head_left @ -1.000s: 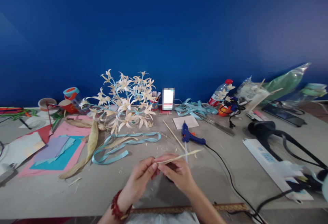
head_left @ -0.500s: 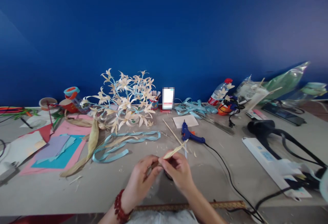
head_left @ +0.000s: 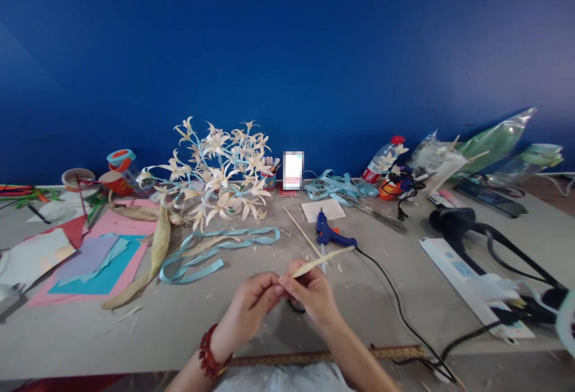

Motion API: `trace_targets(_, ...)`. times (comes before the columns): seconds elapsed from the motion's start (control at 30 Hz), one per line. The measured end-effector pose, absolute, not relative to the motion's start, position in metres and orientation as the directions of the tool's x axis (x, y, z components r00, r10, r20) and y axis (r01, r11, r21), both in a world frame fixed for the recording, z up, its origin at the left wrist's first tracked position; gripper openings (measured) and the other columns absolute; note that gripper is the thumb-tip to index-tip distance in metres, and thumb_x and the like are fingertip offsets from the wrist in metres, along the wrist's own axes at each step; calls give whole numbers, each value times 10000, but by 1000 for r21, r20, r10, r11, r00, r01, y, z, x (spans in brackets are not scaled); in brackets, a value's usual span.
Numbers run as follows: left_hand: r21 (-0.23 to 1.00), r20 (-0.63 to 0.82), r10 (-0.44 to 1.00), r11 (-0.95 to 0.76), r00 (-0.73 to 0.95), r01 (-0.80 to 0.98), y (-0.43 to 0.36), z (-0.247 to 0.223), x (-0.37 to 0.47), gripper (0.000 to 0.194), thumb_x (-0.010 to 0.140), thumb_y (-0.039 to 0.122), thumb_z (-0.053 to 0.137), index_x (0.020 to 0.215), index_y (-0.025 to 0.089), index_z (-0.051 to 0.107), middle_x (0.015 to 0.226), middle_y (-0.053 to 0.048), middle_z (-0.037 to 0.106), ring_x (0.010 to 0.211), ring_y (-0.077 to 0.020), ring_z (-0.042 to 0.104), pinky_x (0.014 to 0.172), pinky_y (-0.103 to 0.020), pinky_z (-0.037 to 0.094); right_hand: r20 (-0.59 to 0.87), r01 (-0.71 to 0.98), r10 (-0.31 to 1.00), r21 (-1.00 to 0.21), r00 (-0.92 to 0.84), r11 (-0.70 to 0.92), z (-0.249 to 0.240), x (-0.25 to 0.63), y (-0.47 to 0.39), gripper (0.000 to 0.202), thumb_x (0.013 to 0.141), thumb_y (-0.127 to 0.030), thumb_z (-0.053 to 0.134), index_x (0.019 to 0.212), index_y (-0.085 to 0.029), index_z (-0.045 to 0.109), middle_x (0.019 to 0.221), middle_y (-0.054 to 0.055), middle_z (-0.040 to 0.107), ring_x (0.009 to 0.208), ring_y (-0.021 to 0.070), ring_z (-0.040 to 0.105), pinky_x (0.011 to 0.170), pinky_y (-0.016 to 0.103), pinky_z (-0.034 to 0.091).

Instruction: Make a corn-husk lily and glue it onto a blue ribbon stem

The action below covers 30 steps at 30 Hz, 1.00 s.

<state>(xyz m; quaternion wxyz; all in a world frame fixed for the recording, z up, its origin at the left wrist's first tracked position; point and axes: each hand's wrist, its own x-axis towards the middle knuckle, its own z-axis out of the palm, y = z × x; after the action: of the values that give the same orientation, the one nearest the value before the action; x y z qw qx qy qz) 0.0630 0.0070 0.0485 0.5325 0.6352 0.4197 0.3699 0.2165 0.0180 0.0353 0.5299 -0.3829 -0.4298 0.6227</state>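
Note:
My left hand (head_left: 252, 303), with a red bead bracelet on its wrist, is closed in a pinch at the near end of a pale corn husk strip (head_left: 331, 257). Thumb and fingers of my right hand (head_left: 316, 300) press on the same strip, just beside the left fingertips. The strip's free end sticks out to the right above the right hand, and the pinched end is hidden by the fingers. Below the hands, part of a dark rounded thing (head_left: 296, 306) shows on the table. Beyond them lie a blue glue gun (head_left: 333, 235) and a thin wooden stick (head_left: 302, 231).
White husk flowers (head_left: 220, 176) on blue stems stand at the back left. A light blue ribbon (head_left: 193, 275) and dried husks (head_left: 160, 245) lie left, by coloured paper (head_left: 96, 278). On the right are a power strip (head_left: 462, 278), the glue gun's cable (head_left: 390, 290) and a bottle (head_left: 381, 158).
The free end of the husk strip has swung right and now lies flatter. Both hands keep their pinch close together. The whole view has shifted slightly.

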Motion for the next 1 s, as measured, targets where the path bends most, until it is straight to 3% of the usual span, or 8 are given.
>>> trace_targets(0.13,920,141,924,-255,355,298,7,56,63,294,954,339,466,791,175,648,705,-25,619,656,-154,532,624,-241,383,-71,-333,997,-940,-7,-69,30,213,18,347,672,-402,826,577,-184,574,515,-59,481,460,80,413,448,200,337)
trace_targets(0.27,956,80,917,-181,391,229,7,55,65,335,978,350,412,764,174,600,624,8,531,575,-130,462,560,-225,356,-54,-343,981,-932,-187,-117,33,217,20,264,729,-437,770,744,-181,708,595,-24,563,491,102,482,472,217,382)
trace_targets(0.33,962,64,912,-164,406,217,7,52,66,353,987,358,384,748,177,571,601,19,494,555,-127,443,545,-224,348,-8,-294,981,-954,-195,-67,33,220,22,243,750,-413,754,730,-173,721,600,-19,559,498,106,494,470,219,380)
trace_targets(0.5,869,160,915,-308,371,386,8,44,67,312,987,282,378,737,185,538,660,-10,560,617,-147,506,606,-241,363,21,-128,1000,-992,-16,19,28,221,23,325,752,-405,751,579,-173,603,529,-25,530,499,114,479,488,225,391)
trace_targets(0.63,798,258,889,-417,379,435,7,43,67,218,966,231,401,834,179,567,784,-53,626,724,-176,556,685,-263,387,23,-116,997,-993,78,32,27,218,21,369,731,-417,768,545,-179,556,511,-40,491,493,102,440,485,215,388)
trace_targets(0.8,924,128,918,-248,376,291,9,47,68,333,992,314,366,719,190,510,629,7,519,583,-134,470,573,-230,354,31,-265,990,-964,-135,-6,30,221,21,258,760,-435,742,816,-183,733,671,2,599,548,126,542,503,231,437)
trace_targets(0.9,959,68,912,-172,404,226,11,47,69,362,994,351,360,703,189,501,591,24,478,546,-125,438,544,-225,342,78,-239,989,-970,-128,45,29,222,20,219,777,-379,740,704,-174,713,640,-3,574,549,123,536,505,227,425)
trace_targets(1.0,941,77,914,-198,399,274,11,47,69,329,988,330,381,728,183,517,627,13,509,582,-129,457,568,-226,344,29,-228,999,-973,-34,20,27,221,20,304,760,-376,756,591,-175,604,554,-24,539,516,116,503,498,224,402)
